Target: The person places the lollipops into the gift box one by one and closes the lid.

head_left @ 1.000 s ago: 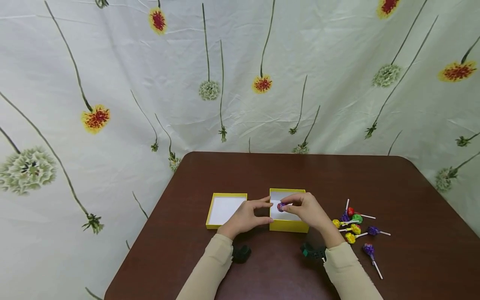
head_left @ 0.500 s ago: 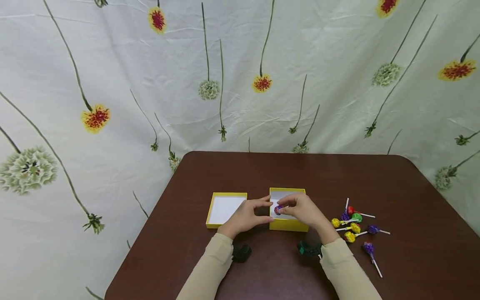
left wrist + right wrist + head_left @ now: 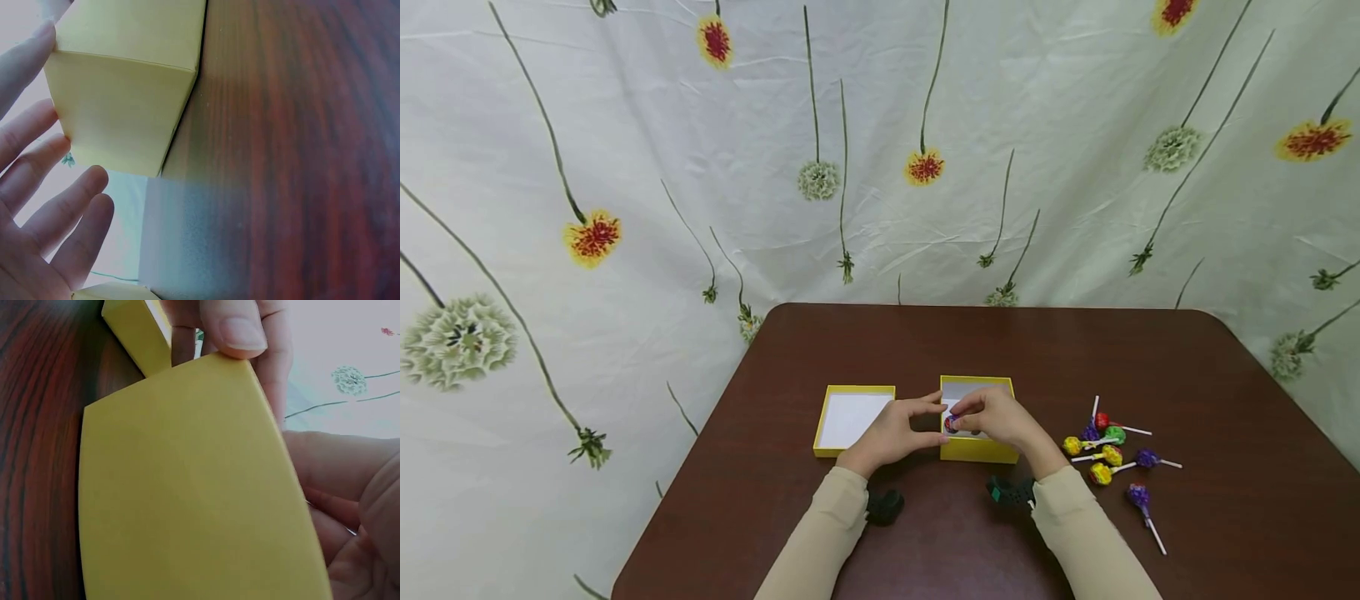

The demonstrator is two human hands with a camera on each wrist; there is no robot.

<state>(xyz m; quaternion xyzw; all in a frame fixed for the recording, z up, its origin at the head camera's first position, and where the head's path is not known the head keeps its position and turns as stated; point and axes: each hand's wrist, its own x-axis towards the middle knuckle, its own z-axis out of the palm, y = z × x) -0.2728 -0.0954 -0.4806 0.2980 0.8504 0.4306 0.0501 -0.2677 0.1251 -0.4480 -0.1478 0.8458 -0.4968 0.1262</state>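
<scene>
A yellow box (image 3: 977, 451) with a white inside stands open on the table. My left hand (image 3: 891, 435) touches its left side with spread, fairly straight fingers; in the left wrist view the fingertips of the left hand (image 3: 47, 200) rest at the edge of the box (image 3: 119, 112). Over the box's inside, my right hand (image 3: 1003, 421) pinches a purple and red lollipop (image 3: 951, 423) near the left wall. In the right wrist view the box (image 3: 194, 481) hides most of the right hand's (image 3: 350, 481) fingers and the lollipop.
Left of the box lies a shallow yellow lid (image 3: 852, 421), its white inside up. Several lollipops lie in a loose group to the right, among them a green one (image 3: 1115, 434) and a purple one (image 3: 1138, 497) nearer the front. Behind the table (image 3: 1000, 342) hangs a flowered cloth (image 3: 880, 125).
The right hand has moved left and slightly down inside the box with the lollipop, toward the left wall. The left hand has stayed at the box's side.
</scene>
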